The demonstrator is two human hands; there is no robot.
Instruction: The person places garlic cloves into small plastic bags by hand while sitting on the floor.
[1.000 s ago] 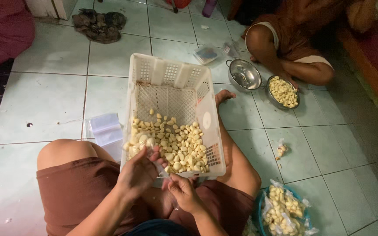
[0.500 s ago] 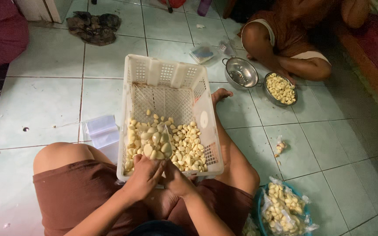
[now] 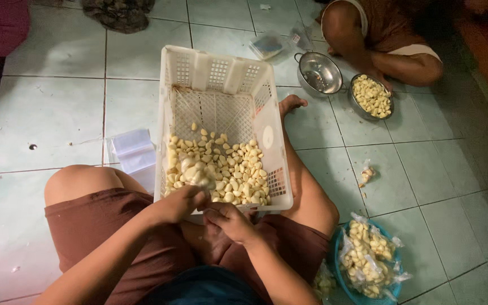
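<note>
Garlic cloves, smooth, pale, latticed plastic crate

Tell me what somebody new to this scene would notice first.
The white crate in the middle, propped on the seated person's lap, with peeled garlic cloves heaped at its near end. At that edge the left hand holds a clear bag of cloves while the right hand sits beside it. At the top right another person sits by a metal bowl of cloves.
</note>
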